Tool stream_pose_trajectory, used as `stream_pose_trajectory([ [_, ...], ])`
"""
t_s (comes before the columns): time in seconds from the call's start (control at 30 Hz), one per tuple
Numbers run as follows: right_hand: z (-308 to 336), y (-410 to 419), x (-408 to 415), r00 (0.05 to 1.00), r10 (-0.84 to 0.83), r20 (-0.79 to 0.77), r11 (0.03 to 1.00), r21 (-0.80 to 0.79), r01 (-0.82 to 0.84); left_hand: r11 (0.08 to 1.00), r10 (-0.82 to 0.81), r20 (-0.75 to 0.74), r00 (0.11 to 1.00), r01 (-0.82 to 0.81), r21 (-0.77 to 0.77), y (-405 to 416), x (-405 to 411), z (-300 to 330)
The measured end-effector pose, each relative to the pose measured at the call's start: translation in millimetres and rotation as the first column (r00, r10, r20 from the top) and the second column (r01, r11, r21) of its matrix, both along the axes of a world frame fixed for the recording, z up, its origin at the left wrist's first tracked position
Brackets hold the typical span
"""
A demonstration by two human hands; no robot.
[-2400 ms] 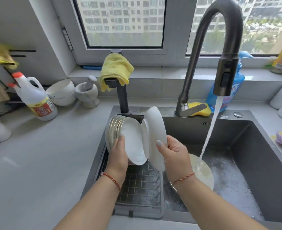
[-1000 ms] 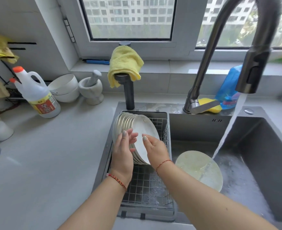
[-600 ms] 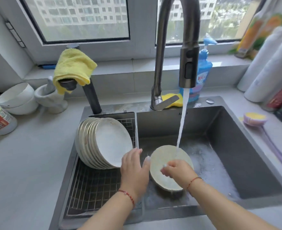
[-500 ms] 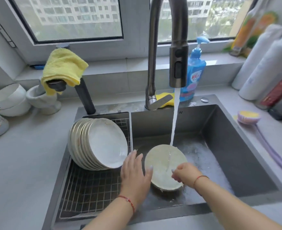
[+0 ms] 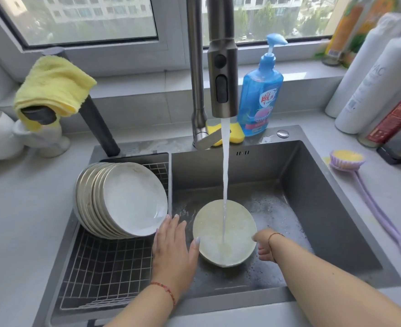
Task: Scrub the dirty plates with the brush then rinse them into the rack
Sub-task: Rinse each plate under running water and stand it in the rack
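Head view: the left hand (image 5: pixel 171 249) lies flat with fingers straight, its thumb tip touching the left rim of the dirty plate (image 5: pixel 225 232) in the sink (image 5: pixel 313 208). The right hand (image 5: pixel 264 246) is at the plate's right rim with fingers curled; whether it grips the rim is hard to tell. The plate tilts face up under the running water (image 5: pixel 225 173). Clean plates (image 5: pixel 124 199) lean on edge in the rack (image 5: pixel 105 267), faces turned right. The brush (image 5: pixel 360 182) lies on the desk (image 5: pixel 383 244), head far, handle pointing near-right, its end blurred
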State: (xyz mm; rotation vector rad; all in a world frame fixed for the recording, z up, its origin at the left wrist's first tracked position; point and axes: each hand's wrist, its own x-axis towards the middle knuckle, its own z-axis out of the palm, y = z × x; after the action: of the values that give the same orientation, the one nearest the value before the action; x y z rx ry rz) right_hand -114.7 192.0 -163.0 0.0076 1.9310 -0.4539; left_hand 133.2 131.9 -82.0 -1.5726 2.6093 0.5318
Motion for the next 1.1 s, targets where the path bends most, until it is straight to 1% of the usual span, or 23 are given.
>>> stream_pose_trajectory([
  [0.1,-6.5,-6.0,4.1,0.999,-0.017,0.037,0.999,0.027,0.016,1.0,0.002,-0.003,1.0,-0.002,-0.006,0.6,-0.9,-0.5],
  [0.2,-13.6,-12.0,5.3,0.999,-0.045,0.018,0.998,0.039,0.044,1.0,-0.008,0.011,1.0,0.008,-0.028,1.3,-2.0,-3.0],
  [0.27,-14.0,-19.0,6.4,1.0,0.0,-0.016,0.999,0.04,0.001,0.999,0.0,0.023,1.0,0.001,-0.035,1.6,-1.9,-4.4],
  [0.37,-19.8,-27.5,5.6,0.998,0.049,-0.045,0.999,-0.012,-0.05,0.999,0.006,0.045,0.999,-0.005,-0.032,2.4,-1.5,-4.5],
  [0.43,-23.8,-27.3,5.7,0.994,0.093,-0.063,0.994,0.067,-0.088,1.0,0.013,0.045,0.999,-0.012,-0.024,3.2,-1.7,-3.2],
  [0.5,-36.7,-25.5,3.4,0.996,0.049,-0.069,0.985,0.169,-0.036,0.999,0.031,0.035,0.999,-0.031,-0.011,2.8,-1.8,-1.3],
  [0.6,-45.6,-25.8,0.6,0.993,0.031,-0.111,0.977,0.212,-0.007,0.999,0.037,0.046,0.998,-0.038,0.003,1.5,-2.6,0.7],
  [0.63,-45.7,-26.9,0.8,0.986,0.07,-0.154,0.976,0.216,-0.035,0.999,0.037,0.049,0.998,-0.037,0.001,1.6,-3.1,0.4],
  [0.7,-42.0,-27.6,2.9,0.944,0.209,-0.255,0.958,0.249,-0.144,0.999,0.044,0.048,0.998,-0.044,-0.007,0.3,-4.0,-2.5],
  [0.73,-36.9,-27.0,4.8,0.921,0.273,-0.279,0.942,0.273,-0.196,0.999,0.047,0.045,0.998,-0.047,-0.008,-0.1,-3.6,-4.1],
  [0.8,-27.5,-26.2,4.1,0.898,0.352,-0.264,0.915,0.301,-0.269,0.999,0.043,0.032,0.999,-0.042,-0.02,-1.5,-2.9,-5.4],
  [0.83,-25.9,-26.0,2.1,0.888,0.385,-0.249,0.903,0.301,-0.307,0.999,0.039,0.032,0.999,-0.038,-0.028,-0.9,-3.5,-5.0],
  [0.93,-15.6,-26.6,-0.3,0.888,0.386,-0.251,0.91,0.262,-0.322,0.999,0.033,0.05,0.998,-0.031,-0.03,0.3,-3.8,-3.6],
  [1.0,-10.6,-25.8,-2.2,0.922,0.297,-0.247,0.951,0.164,-0.263,0.999,0.033,0.038,0.999,-0.032,-0.017,1.3,-4.1,-1.2],
  [1.1,-9.1,-25.0,-6.0,0.942,0.201,-0.269,0.979,0.038,-0.198,0.999,0.042,0.027,0.999,-0.043,0.009,1.4,-4.8,1.9],
])
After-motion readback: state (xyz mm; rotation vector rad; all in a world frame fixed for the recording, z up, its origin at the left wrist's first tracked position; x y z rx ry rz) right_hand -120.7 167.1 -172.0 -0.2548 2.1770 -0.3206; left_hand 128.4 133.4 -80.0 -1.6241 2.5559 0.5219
